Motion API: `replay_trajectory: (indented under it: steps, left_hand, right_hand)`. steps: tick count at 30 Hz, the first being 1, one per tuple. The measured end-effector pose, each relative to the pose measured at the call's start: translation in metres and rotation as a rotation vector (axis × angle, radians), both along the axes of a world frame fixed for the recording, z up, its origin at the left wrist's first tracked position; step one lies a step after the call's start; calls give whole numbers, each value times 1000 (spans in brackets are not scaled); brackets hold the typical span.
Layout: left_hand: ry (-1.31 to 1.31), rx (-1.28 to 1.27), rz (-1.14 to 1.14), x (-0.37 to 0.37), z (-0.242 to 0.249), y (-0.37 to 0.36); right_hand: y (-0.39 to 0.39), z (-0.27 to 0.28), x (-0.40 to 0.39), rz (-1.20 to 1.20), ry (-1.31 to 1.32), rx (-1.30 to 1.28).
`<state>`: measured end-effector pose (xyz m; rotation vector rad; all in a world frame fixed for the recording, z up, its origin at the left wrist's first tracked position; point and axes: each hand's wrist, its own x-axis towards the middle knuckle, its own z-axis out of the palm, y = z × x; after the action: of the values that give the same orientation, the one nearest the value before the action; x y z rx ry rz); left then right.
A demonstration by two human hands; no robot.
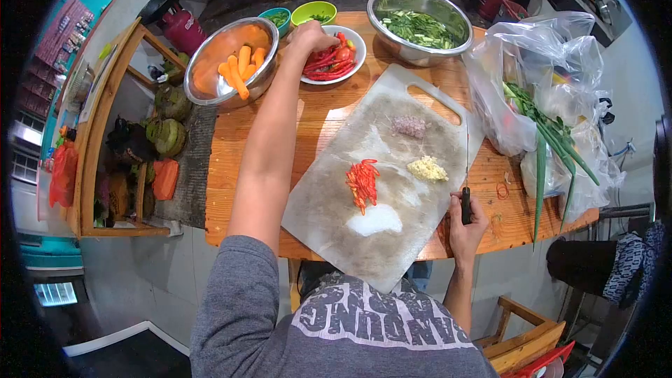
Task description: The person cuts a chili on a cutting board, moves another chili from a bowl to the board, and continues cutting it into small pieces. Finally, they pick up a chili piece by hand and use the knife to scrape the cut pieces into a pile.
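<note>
My left hand [313, 36] reaches over a white plate [359, 63] of red chilies [332, 66] and tomatoes. Its fingers dip among them and are mostly hidden, so their grip does not show. Beside the cutting board my right hand [467, 229] is closed around the black handle of a knife [466, 203], its thin blade pointing away along the board's right edge. On the worn white cutting board [329, 217] lie sliced red chili [362, 183], chopped garlic [428, 169], a small pile of chopped pale purple shallot [409, 126] and some white powder [376, 221].
A steel bowl with carrots [241, 70] stands left of the plate. Teal [277, 18] and green [314, 11] bowls sit behind it. Another steel bowl [399, 49] holds chopped greens. Clear plastic bags [504, 70] and scallions [553, 136] occupy the table's right end.
</note>
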<state>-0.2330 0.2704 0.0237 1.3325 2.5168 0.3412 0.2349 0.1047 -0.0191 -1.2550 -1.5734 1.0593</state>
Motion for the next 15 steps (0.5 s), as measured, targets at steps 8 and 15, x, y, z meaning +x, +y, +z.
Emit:
replay_trajectory:
  steps: [8, 15]
  left_hand:
    - [-229, 74, -27, -17, -6, 0]
    - [-564, 365, -91, -17, 33, -34]
  right_hand:
    - [-3, 5, -1, -6, 1, -38]
    - [-4, 6, -4, 1, -6, 7]
